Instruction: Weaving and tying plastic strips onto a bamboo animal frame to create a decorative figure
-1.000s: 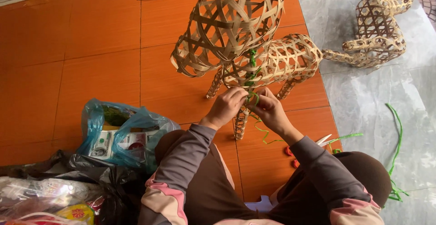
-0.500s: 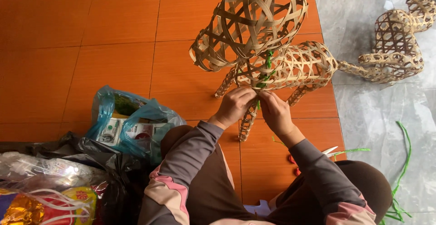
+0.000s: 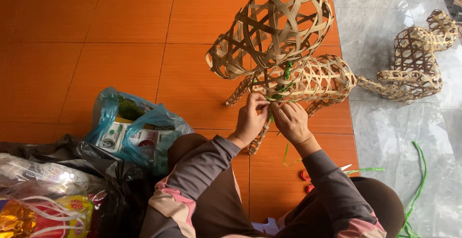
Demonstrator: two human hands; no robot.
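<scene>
While we sit on the orange tiled floor [image 3: 120,36], our left hand [image 3: 250,120] and right hand [image 3: 291,121] meet at the chest of the woven bamboo animal [image 3: 288,60], both pinched on a thin green strip [image 3: 287,72] that winds up its neck; the exact grip is partly hidden by our fingers, so we cannot be sure which hand holds the free end. A risk we see: pulling that strip too hard could snap it or tip the figure, since it stands on slender woven legs near the seam where orange tiles meet grey ones. Loose green offcuts [image 3: 418,180] by our right knee could also tangle underfoot. The animal looks light and open, made of flat tan slats crossed into a lattice, with a large rounded head above a narrower barrel body. A second woven figure [image 3: 414,65] stands on the grey tiles toward the far right edge.
</scene>
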